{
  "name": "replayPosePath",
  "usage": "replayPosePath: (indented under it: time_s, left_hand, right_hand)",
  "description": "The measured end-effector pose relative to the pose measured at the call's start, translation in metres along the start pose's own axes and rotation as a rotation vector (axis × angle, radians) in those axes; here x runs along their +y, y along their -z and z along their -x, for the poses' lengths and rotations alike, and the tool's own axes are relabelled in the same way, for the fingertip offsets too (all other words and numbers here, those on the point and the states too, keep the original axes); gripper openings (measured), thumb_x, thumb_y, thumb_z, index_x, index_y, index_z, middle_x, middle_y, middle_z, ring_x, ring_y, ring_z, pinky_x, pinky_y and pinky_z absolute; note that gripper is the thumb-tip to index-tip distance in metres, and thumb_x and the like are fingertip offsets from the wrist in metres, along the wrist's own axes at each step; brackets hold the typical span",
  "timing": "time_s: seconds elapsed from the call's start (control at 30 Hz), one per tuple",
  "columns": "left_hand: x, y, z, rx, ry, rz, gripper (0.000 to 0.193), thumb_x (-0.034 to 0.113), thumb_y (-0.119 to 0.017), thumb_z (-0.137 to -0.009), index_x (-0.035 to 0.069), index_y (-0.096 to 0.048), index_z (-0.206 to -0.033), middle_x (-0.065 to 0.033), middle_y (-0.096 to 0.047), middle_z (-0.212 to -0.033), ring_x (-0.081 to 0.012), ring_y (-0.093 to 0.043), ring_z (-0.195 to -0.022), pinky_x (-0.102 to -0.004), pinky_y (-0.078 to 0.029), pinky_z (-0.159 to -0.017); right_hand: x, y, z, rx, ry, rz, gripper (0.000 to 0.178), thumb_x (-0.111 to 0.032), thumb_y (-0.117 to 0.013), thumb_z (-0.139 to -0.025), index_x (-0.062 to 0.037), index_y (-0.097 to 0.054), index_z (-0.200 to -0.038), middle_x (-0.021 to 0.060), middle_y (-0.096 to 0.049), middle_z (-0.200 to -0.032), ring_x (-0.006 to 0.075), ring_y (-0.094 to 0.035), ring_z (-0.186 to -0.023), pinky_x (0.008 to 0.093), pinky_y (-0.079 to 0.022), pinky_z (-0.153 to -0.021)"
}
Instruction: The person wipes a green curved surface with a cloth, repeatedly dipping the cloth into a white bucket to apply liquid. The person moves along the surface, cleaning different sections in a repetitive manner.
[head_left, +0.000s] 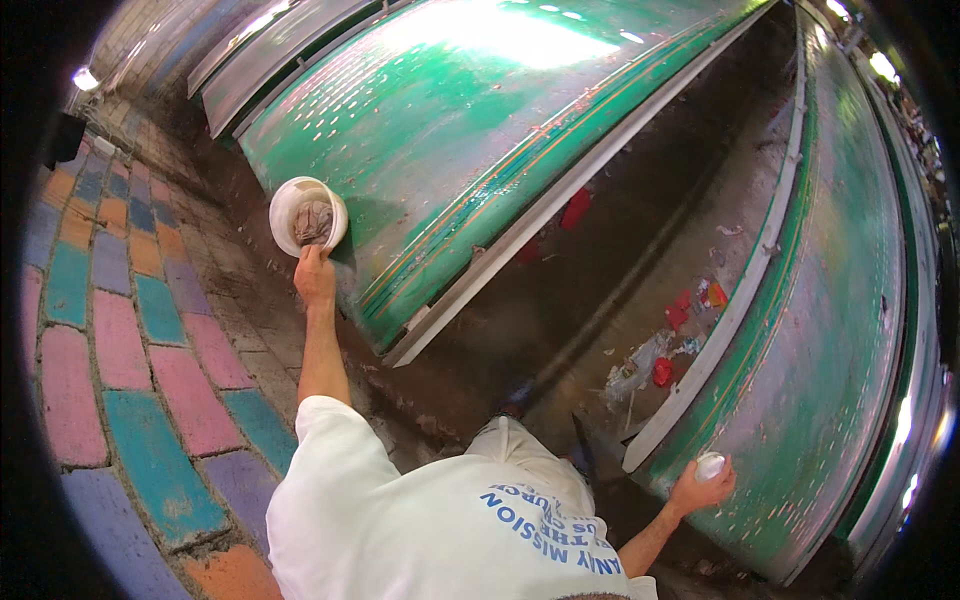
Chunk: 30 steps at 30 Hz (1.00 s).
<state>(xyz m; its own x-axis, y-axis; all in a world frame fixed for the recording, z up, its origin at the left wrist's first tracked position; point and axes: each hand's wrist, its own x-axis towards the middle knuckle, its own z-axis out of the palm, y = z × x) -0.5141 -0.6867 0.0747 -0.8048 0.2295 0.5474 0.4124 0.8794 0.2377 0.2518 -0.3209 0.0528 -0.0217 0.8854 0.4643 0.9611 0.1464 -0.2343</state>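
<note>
On the left, a white plastic bucket point(338, 198) is at the corner of a green sloping panel point(430, 130), with a crumpled greyish-brown rag point(313, 222) inside. My left hand point(315, 272) is closed at its near rim, the fingertips beside the rag. Whether the bucket rests on the panel or hangs from my hand I cannot tell. At the lower right, my right hand point(703, 487) is closed around a small round white thing point(710, 466), perhaps a cup or lid. It is over the near end of a second green panel point(790, 400).
Between the panels runs a dark gap with litter point(640, 365) and red scraps point(662, 372) on the ground. Pale rails point(480, 290) edge the panels. Painted blocks in pink, teal, purple and orange form a wall point(150, 440) on my left. More panels point(270, 60) stand beyond.
</note>
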Motion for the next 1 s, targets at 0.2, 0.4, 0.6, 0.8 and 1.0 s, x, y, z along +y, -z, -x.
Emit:
replayPosePath:
  time_s: [0.2,0.4,0.6,0.8,1.0]
  left_hand:
    - [0.077,0.044,0.032,0.056,-0.242,0.114,0.004,0.013,-0.075,-0.092,0.013,-0.072,-0.094,-0.0097,-0.068,-0.093,-0.0374,-0.07,-0.082,-0.0484,-0.056,-0.07]
    - [0.233,0.096,0.098,0.059,-0.369,0.29,0.007,0.013,-0.081,-0.091,0.013,-0.075,-0.095,-0.0072,-0.072,-0.09,-0.033,-0.073,-0.08,-0.0441,-0.056,-0.069]
    - [0.4,0.158,0.215,0.034,-0.525,0.542,0.023,0.019,-0.089,-0.087,0.004,-0.074,-0.096,-0.0118,-0.072,-0.085,-0.0302,-0.072,-0.072,-0.0417,-0.054,-0.065]
    - [0.553,0.185,0.358,-0.404,-0.521,1.051,0.033,0.025,-0.091,-0.09,-0.002,-0.075,-0.099,-0.0152,-0.071,-0.068,-0.0257,-0.075,-0.058,-0.0376,-0.055,-0.057]
    - [0.663,0.21,0.487,-0.685,-0.757,1.159,0.031,0.021,-0.091,-0.089,-0.004,-0.075,-0.099,-0.0153,-0.076,-0.079,-0.0236,-0.075,-0.065,-0.0338,-0.056,-0.058]
  right_hand:
    - [0.046,0.003,0.006,0.051,0.004,-0.015,0.069,-0.019,-0.08,-0.077,-0.0104,-0.065,-0.144,0.0193,-0.058,-0.136,0.0433,-0.057,-0.128,0.0597,-0.047,-0.108]
    - [0.118,0.022,0.027,0.07,-0.112,-0.103,0.067,-0.019,-0.083,-0.077,-0.0082,-0.065,-0.14,0.0187,-0.057,-0.135,0.0416,-0.057,-0.127,0.0577,-0.049,-0.108]
    - [0.191,0.042,0.04,0.096,-0.224,-0.382,0.069,-0.015,-0.088,-0.074,-0.004,-0.063,-0.137,0.0202,-0.054,-0.135,0.04,-0.054,-0.129,0.0543,-0.044,-0.113]
    - [0.277,0.106,0.057,0.207,-0.343,-0.384,0.067,-0.018,-0.089,-0.076,-0.0081,-0.064,-0.138,0.0195,-0.051,-0.138,0.0405,-0.053,-0.131,0.0541,-0.043,-0.113]
    - [0.378,0.155,0.094,0.297,-0.66,-0.46,0.064,-0.021,-0.086,-0.085,-0.0083,-0.061,-0.142,0.0193,-0.049,-0.141,0.0391,-0.051,-0.133,0.0534,-0.043,-0.115]
